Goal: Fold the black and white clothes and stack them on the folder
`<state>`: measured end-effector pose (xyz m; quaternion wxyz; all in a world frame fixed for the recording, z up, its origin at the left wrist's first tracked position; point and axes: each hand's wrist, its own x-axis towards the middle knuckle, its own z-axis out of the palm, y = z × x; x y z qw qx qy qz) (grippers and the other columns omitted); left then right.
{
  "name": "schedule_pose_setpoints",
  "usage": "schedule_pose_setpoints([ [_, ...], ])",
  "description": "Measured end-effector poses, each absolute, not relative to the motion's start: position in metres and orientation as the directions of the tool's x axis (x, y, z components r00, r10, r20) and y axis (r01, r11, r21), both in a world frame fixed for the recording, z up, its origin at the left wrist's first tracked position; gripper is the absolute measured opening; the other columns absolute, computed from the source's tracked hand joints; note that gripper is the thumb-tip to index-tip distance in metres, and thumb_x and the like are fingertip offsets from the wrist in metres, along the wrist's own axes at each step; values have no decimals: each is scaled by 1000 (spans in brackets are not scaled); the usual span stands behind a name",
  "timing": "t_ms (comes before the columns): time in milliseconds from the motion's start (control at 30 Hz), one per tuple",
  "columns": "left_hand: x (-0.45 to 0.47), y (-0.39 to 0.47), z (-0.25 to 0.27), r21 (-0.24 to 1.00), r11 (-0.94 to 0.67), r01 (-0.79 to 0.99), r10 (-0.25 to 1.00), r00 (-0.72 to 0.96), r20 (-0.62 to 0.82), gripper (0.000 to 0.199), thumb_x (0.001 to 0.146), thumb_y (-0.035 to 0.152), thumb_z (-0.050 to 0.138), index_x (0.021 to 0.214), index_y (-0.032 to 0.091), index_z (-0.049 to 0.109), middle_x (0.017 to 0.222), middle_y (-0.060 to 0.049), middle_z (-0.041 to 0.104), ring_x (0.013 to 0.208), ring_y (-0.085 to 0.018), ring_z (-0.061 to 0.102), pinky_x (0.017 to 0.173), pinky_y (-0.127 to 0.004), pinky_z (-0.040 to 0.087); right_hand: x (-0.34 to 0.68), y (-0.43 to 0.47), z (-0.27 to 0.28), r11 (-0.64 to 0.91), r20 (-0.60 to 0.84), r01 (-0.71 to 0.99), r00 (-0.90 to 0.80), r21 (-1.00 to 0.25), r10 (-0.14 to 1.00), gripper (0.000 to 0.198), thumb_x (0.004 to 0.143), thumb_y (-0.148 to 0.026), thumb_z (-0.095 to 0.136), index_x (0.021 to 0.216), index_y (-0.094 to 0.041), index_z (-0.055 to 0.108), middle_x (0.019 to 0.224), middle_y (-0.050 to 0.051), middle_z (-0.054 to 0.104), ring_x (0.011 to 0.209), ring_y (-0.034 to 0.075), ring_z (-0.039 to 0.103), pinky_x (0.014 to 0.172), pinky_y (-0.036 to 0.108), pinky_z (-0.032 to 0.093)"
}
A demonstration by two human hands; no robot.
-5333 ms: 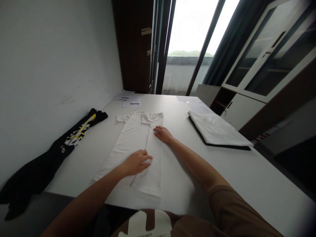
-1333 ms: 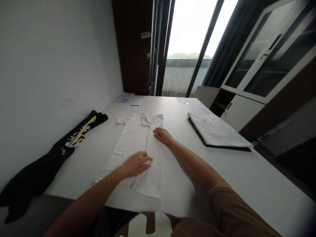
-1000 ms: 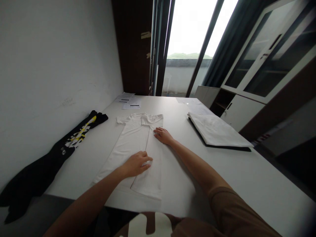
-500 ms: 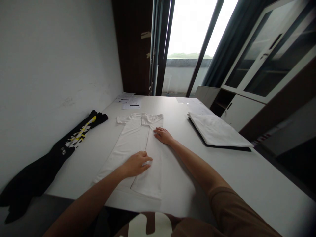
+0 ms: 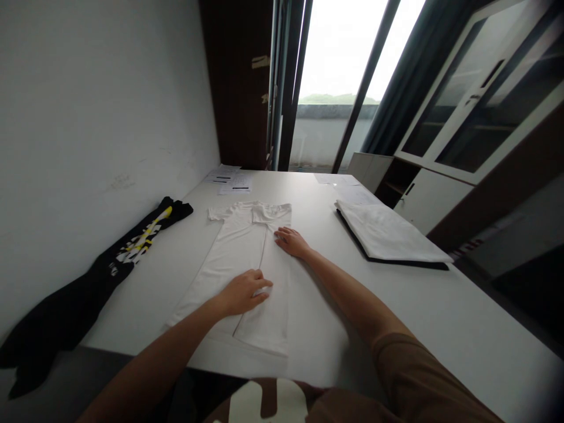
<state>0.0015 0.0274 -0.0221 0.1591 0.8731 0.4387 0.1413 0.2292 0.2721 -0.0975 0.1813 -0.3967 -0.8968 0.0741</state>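
Observation:
A white T-shirt lies on the white table, its right side folded inward so that one sleeve rests across the upper part. My left hand lies on the lower middle of the shirt, over the folded flap's edge, fingers slightly bent and apart. Farther up, my right hand rests flat near the shirt's right-hand fold, just below the folded sleeve. Both hands touch the cloth without gripping it.
Along the wall at left lies a black garment with a yellow and white print, hanging over the table's front edge. A folded white cloth sits on something black at right. Papers lie at the back. Cabinets stand beyond.

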Motion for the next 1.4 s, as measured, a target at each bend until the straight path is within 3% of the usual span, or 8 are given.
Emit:
schedule_pose_setpoints([
  [1400, 1, 28, -24, 415, -564, 714, 811, 574, 114, 32, 102, 33, 57, 131, 26, 67, 111, -6, 63, 106, -23, 60, 96, -35, 48, 229, 272, -98, 681, 273, 683, -624, -264, 732, 46, 103, -42, 56, 146, -29, 60, 155, 5, 51, 148, 27, 41, 123, 45, 32],
])
